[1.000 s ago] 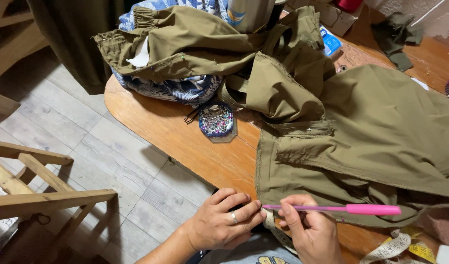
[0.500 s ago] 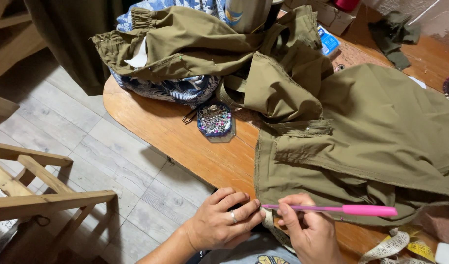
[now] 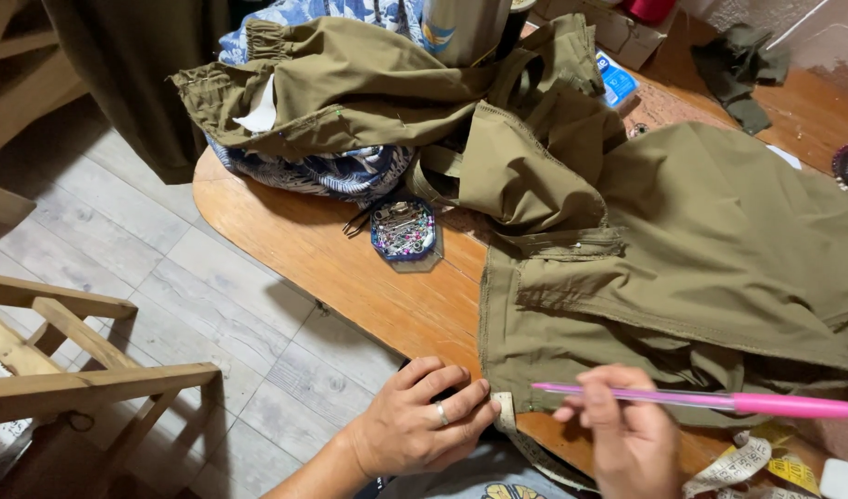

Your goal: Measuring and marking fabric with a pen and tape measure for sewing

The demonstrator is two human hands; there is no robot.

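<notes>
An olive green garment lies spread across a wooden table. My left hand, a ring on one finger, presses its near hem at the table's front edge, fingers apart. My right hand holds a pink pen that points left over the same hem, close to the left hand's fingertips. A strip of pale tape shows at the hem between the two hands.
A small octagonal box of pins sits mid-table beside blue patterned cloth and more olive fabric. A yellow measuring tape lies at the lower right. Wooden chair frames stand on the grey floor to the left.
Both hands stay at the hem. The pen has hardly shifted, and the view has drifted a little.
</notes>
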